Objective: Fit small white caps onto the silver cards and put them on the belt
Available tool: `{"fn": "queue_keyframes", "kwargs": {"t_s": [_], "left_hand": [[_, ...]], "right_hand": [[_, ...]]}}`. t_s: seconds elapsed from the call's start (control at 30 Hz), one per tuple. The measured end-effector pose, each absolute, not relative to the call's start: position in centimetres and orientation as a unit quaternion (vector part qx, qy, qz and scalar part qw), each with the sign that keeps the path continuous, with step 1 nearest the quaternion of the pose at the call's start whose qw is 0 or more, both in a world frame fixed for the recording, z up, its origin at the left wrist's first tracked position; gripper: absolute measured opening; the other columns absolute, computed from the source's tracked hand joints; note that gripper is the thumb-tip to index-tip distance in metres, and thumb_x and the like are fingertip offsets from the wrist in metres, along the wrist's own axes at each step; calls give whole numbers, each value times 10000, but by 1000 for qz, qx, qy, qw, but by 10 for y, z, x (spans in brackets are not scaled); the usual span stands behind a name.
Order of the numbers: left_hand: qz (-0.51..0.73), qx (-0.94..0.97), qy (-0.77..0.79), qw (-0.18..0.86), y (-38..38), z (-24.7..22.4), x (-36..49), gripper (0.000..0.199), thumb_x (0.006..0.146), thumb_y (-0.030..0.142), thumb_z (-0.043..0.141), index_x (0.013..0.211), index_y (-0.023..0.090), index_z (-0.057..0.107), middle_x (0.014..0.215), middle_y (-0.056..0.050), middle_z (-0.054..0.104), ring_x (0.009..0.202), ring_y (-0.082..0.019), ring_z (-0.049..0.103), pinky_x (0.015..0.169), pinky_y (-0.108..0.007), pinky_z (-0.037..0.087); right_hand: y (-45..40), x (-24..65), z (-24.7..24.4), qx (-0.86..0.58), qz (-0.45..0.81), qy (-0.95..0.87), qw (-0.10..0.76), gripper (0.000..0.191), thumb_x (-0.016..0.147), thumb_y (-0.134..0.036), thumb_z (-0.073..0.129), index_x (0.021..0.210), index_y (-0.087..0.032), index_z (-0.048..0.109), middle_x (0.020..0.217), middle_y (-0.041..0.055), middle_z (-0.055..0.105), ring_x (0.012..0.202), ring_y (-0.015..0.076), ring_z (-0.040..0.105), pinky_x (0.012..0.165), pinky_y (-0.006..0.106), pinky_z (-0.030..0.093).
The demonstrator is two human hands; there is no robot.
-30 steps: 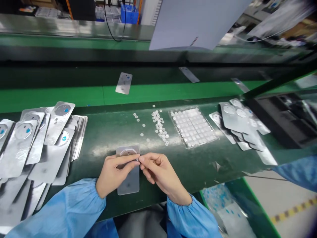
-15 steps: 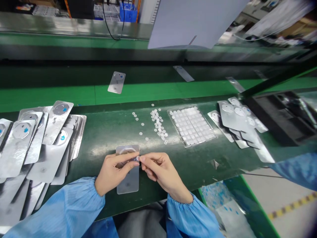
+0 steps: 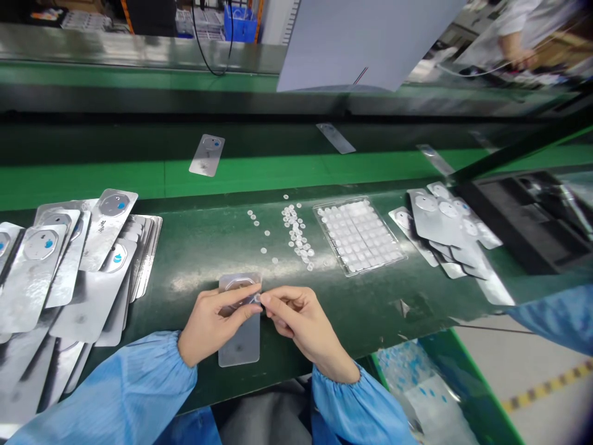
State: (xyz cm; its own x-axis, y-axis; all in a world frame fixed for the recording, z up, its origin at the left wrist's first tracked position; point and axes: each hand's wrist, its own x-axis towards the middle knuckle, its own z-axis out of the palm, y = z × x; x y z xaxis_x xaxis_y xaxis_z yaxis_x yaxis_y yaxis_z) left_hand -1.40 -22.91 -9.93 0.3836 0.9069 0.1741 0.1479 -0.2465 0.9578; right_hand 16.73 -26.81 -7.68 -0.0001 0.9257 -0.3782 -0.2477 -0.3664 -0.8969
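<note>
1. Left hand [image 3: 213,318]: thumb and forefinger pinching a small pale disc [image 3: 257,298], above the right edge of the grey plate.
2. Right hand [image 3: 301,318]: thumb and forefinger closed together at the disc's right side; its exact hold is too small to tell.
3. Grey plate [image 3: 239,346], round-cornered: flat on the green workbench [image 3: 208,247], lower edge near the bench's front edge, upper part partly hidden by the left hand.
4. Stacked silvery plates [image 3: 34,278]: left, overlapping; a strip of bench separates them from the grey plate.
5. Loose white discs [image 3: 296,235]: beyond the hands, well apart from them.
6. Clear tray [image 3: 377,266], filled: just right of the loose discs, bench surface between it and the right hand.
</note>
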Motion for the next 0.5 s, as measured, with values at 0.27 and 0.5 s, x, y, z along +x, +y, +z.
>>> {"fn": "queue_keyframes", "kwargs": {"t_s": [0.27, 0.5], "left_hand": [[393, 711, 347, 468, -229, -98, -15, 264, 932, 173, 739, 1165, 276, 811, 1054, -14, 827, 906, -187, 799, 820, -227, 629], [349, 707, 350, 506, -230, -94, -15, 256, 958, 210, 695, 1181, 264, 808, 1072, -35, 824, 858, -192, 796, 725, -227, 640]], "right_hand": [[-269, 173, -75, -539, 633, -348, 433, 333, 715, -458, 933, 729, -161, 783, 574, -9, 589, 413, 46, 333, 365, 187, 219], [-268, 179, -70, -535, 610, -392, 434, 281, 748, -427, 916, 753, -168, 807, 574, 0, 619, 452, 66, 390, 404, 192, 281]]}}
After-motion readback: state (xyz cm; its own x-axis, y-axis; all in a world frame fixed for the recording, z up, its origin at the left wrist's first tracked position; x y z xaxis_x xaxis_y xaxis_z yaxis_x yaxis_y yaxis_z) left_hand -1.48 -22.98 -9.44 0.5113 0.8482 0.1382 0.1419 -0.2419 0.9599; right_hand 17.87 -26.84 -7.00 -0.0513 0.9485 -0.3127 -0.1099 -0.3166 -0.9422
